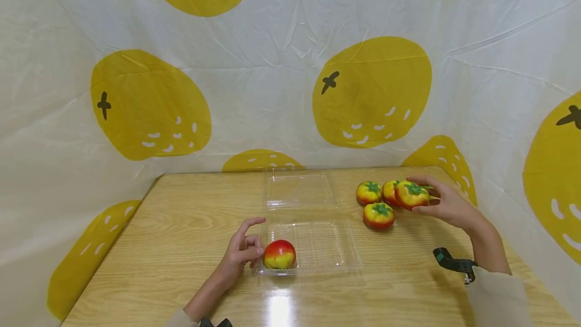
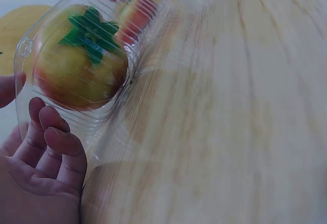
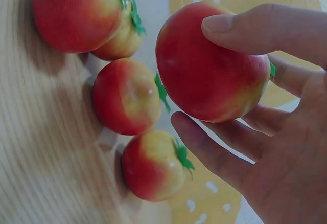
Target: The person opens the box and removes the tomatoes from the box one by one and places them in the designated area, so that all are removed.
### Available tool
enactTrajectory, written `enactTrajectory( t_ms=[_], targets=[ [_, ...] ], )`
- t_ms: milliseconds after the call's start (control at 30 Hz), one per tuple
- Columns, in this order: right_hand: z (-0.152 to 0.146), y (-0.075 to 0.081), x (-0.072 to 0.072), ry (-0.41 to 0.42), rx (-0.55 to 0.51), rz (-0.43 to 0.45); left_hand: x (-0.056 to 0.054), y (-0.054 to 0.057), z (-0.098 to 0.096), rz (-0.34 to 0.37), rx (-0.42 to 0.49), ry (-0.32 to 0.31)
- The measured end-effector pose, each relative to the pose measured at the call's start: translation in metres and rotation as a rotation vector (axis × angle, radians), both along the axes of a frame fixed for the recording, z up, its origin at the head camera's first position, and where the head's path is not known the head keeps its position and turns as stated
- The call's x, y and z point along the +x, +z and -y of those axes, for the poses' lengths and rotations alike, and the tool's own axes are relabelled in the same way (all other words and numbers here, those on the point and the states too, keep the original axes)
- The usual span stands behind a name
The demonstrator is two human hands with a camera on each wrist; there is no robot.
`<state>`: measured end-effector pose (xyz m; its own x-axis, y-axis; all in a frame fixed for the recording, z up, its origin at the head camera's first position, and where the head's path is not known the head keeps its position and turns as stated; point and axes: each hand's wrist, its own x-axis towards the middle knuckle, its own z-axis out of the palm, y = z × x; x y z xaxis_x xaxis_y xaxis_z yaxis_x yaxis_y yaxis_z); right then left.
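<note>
A toy tomato [image 3: 204,65], red and yellow with a green leafy top, sits in my right hand [image 1: 447,206], thumb on one side and fingers on the other. It is held just over the right side of a group of similar toy tomatoes [image 1: 379,216]. My left hand [image 1: 242,251] is at the left edge of a clear plastic clamshell box [image 1: 351,261], a fingertip at its rim and the other fingers loosely bent. One toy tomato [image 1: 280,255] lies in the box's front left corner, its leafy top facing the left wrist view.
The box's clear lid [image 1: 299,191] lies folded back behind its base. A wooden table [image 1: 190,216] carries everything. Behind and beside it hangs a white curtain [image 1: 258,110] with large yellow fruit prints.
</note>
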<state>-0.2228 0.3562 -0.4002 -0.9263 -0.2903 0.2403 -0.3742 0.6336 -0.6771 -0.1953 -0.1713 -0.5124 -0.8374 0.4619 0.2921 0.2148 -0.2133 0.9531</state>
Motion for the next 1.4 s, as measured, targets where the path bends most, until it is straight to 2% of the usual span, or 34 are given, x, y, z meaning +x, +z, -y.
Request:
enactTrajectory(
  t_ms=[200,533,633,733,933,1400],
  targets=[
    [-0.005,-0.006,-0.002,0.007,-0.01,0.009,0.0,-0.001,0.0,0.012,-0.009,0.007],
    [-0.013,-0.015,-0.007,-0.014,0.008,0.108,-0.001,0.001,0.0,-0.008,0.007,-0.009],
    [-0.015,-0.018,-0.008,-0.011,0.01,0.114,-0.002,0.001,0.0,-0.025,0.015,-0.02],
    [-0.015,-0.021,-0.008,-0.01,0.008,0.115,-0.001,0.002,-0.001,-0.012,0.013,-0.015],
    [-0.017,-0.022,-0.007,0.002,-0.012,0.166,-0.002,-0.001,0.0,-0.014,0.006,-0.012],
    [-0.024,-0.032,-0.009,0.038,0.018,0.116,-0.001,0.002,0.0,-0.019,0.02,-0.018]
  ],
)
